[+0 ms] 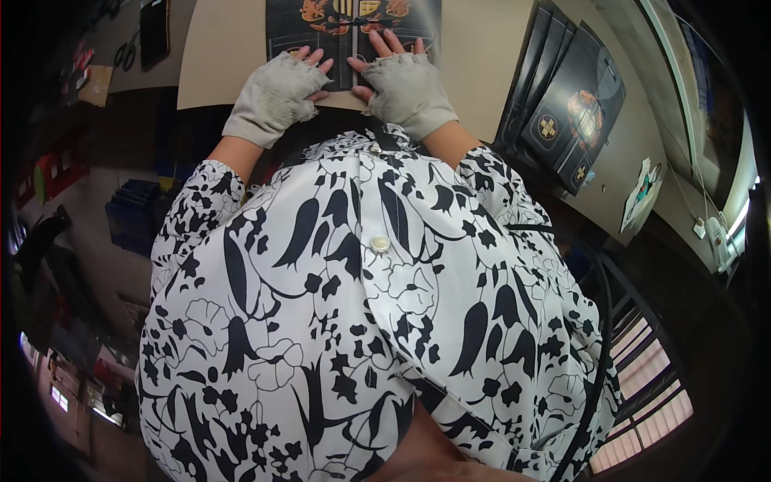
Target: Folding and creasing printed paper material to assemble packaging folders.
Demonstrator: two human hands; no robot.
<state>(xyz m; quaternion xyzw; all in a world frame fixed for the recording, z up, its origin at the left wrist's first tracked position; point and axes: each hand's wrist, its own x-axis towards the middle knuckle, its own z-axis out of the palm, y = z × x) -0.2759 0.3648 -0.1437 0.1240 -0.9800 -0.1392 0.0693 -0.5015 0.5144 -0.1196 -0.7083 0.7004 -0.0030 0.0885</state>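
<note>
A dark printed sheet or folder (341, 64) with orange and gold patterns lies in front of me at the top of the view, its far part cut off. A vertical line runs down its middle, with a small black bow-like shape across it. My left hand (277, 88), in a grey fingerless glove, rests on its near left part with the fingers apart. Over the near right part lies my right hand (405, 84), gloved alike, its fingers stretched out and the thumb near the middle line. Neither hand is seen to grip anything.
A fanned stack of similar dark printed pieces (574, 104) lies to the right on the tan table (482, 72). At the far left are a phone-like black object (155, 32) and scissors (125, 55). A dark-framed chair (634, 321) stands at the lower right.
</note>
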